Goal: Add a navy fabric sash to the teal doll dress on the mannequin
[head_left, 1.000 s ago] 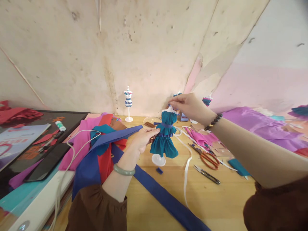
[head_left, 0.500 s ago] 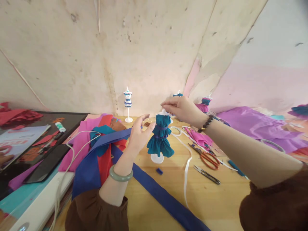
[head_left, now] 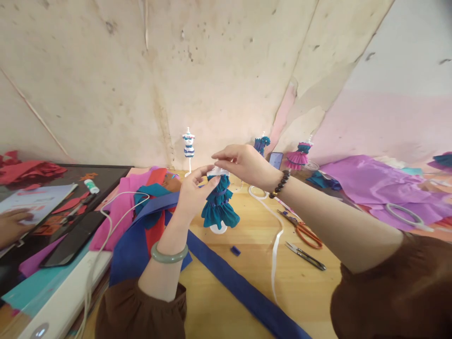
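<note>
A miniature dress form (head_left: 218, 229) stands on its white round base in the middle of the table. It wears a tiered teal ruffled dress (head_left: 221, 212) with dark blue bands. My right hand (head_left: 243, 162) pinches the form's white top from above, its fingers bent over the neck. With the thumb in front and the fingers behind, my left hand (head_left: 192, 190) grips the form's left side at the dress's upper edge. The neck is mostly hidden by my fingers. A small dark blue scrap (head_left: 235, 251) lies in front of the base.
Orange-handled scissors (head_left: 309, 235), thread snips (head_left: 305, 255) and white ribbon (head_left: 274, 254) lie to the right. A long blue fabric strip (head_left: 240, 292) crosses the front. More dress forms (head_left: 189, 146) stand along the wall. Another person's hand (head_left: 14, 226) rests on a booklet at far left.
The dress form has shifted left, with my right hand moving left along with it. My left hand, apart from it before, has closed in on its side. Another person's hand shows more at left.
</note>
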The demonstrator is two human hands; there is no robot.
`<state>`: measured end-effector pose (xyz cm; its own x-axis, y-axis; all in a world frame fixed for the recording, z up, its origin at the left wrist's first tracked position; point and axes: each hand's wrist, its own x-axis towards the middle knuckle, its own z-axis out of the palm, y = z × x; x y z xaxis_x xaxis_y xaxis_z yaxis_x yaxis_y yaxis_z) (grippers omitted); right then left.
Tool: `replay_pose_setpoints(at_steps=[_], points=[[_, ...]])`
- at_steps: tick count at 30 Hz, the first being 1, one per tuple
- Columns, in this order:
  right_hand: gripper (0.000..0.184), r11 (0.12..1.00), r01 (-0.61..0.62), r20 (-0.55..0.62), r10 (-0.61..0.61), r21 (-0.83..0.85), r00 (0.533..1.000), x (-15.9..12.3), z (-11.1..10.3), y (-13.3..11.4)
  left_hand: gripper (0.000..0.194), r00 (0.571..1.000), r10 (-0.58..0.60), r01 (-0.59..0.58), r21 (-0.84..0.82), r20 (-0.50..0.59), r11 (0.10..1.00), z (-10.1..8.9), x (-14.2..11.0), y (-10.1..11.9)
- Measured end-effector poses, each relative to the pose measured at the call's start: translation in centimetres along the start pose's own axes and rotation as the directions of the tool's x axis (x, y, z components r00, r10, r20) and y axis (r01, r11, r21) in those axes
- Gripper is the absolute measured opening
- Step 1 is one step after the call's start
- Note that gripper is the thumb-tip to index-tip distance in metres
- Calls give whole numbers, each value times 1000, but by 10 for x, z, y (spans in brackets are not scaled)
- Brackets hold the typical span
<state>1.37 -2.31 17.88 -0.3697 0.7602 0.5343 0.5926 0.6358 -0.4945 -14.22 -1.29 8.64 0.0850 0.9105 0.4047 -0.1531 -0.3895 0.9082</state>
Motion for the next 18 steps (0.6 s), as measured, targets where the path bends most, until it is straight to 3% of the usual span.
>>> replay_pose_setpoints(at_steps=[4, 6, 8, 10, 13, 18], points=[[40, 945, -130, 5, 135, 300, 991, -12, 9, 6, 49, 1000, -6, 6, -45, -5, 999, -7, 6, -3], [34, 877, -205, -56, 253, 435, 966, -25, 18, 17, 51, 999, -34, 31, -86, -36, 996, -11, 8, -4], [19, 767, -331, -81, 444, 550, 892, -43, 31, 31, 51, 996, -55, 46, -122, -71, 992, -15, 10, -4], [19, 551, -498, 64, 625, 669, 778, -59, 48, 43, 50, 992, -63, 50, -125, -106, 991, -19, 12, -4], [34, 414, -557, 179, 664, 720, 726, -74, 73, 50, 47, 988, -72, 56, -117, -140, 992, -24, 13, -6], [48, 306, -525, 239, 637, 794, 733, -68, 92, 44, 46, 986, -91, 74, -127, -141, 989, -27, 14, -7]])
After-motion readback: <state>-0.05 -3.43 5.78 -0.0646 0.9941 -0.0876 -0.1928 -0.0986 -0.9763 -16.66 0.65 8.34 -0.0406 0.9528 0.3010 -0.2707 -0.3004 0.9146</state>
